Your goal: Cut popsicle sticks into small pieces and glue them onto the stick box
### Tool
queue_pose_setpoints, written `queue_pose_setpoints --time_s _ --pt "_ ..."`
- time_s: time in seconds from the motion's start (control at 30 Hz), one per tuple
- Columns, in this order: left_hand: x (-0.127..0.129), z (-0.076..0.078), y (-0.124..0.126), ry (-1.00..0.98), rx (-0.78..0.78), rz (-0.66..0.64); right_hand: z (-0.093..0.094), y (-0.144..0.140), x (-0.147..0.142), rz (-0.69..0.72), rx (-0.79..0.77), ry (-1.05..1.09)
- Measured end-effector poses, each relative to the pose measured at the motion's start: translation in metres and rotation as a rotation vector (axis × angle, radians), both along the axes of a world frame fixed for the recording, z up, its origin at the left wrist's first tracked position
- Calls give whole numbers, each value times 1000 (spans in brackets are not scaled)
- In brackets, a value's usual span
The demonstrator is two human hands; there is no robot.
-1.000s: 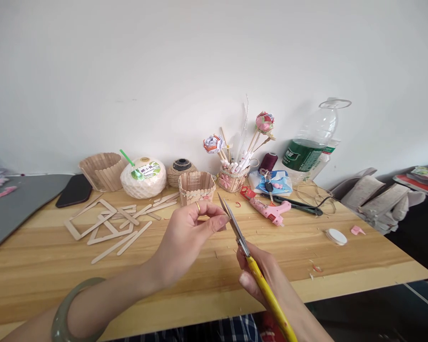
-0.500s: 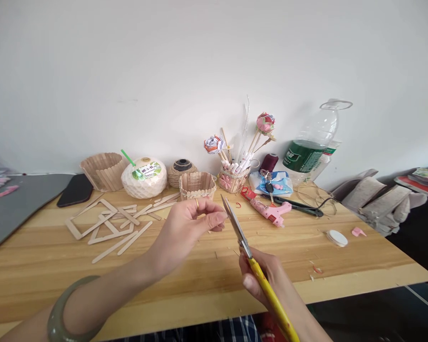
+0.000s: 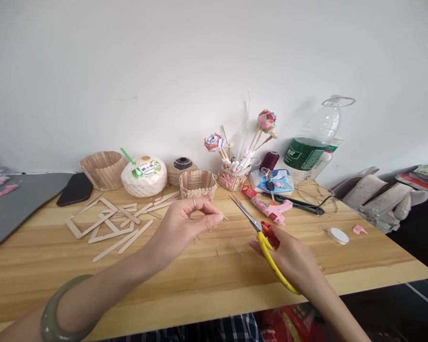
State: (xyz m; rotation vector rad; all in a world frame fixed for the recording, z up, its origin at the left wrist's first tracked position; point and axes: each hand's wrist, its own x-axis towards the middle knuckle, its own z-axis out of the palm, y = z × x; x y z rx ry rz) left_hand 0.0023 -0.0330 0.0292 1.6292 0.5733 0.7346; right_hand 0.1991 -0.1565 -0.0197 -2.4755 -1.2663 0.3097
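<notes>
My left hand [image 3: 194, 221] is closed in a pinch above the middle of the table. A thin straw-coloured strand [image 3: 225, 217] pokes out from between its thumb and forefinger; most of it is hidden. In my right hand [image 3: 288, 251] are scissors [image 3: 255, 225] with yellow and red handles. Their blades look nearly closed and point up and left, apart from the strand. Just behind my left hand stands a small basket [image 3: 198, 183] of wooden sticks with a braided trim.
Loose craft sticks [image 3: 110, 225] lie on the left. Behind stand a stick basket [image 3: 103, 168], a white coconut [image 3: 144, 178], a twine roll [image 3: 181, 173] and a flower-filled pot [image 3: 234, 178]. A pink glue gun [image 3: 271, 209], a bottle [image 3: 306, 152] and a white lid [image 3: 338, 236] are right.
The scissors have moved right, away from my left hand, and turned so their yellow handle loop shows. The strand's end now shows at my left fingertips. My left hand has barely shifted.
</notes>
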Motion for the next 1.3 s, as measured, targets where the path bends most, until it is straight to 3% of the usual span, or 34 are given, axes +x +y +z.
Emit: queue_pose_setpoints --time_s 0.1,0.2,0.33,0.43,0.57,0.7,0.8,0.97,1.13,1.3 --pt "-2 -13 15 247 63 -5 -13 3 16 -15 -65 -102" --pt "-2 -33 33 449 103 -31 -23 5 27 58 -62 -169" --pt "0 -57 50 512 110 -49 -25 9 32 144 -66 -180" --pt "2 -67 53 522 129 -61 -21 10 28 135 -105 -263" --pt "4 -73 53 549 163 -90 -14 9 17 139 -186 -566" --pt "1 -76 52 600 196 -85 -11 9 9 170 -62 -727" --pt "-3 -75 51 637 278 -82 -11 11 4 295 78 -654" --pt "-9 -74 54 627 431 -114 -16 22 -9 576 189 -347" --pt "-13 -72 57 629 446 -141 -24 36 -21 815 68 -195" --pt "-26 -76 56 591 607 -266 -30 35 -12 839 7 -335"
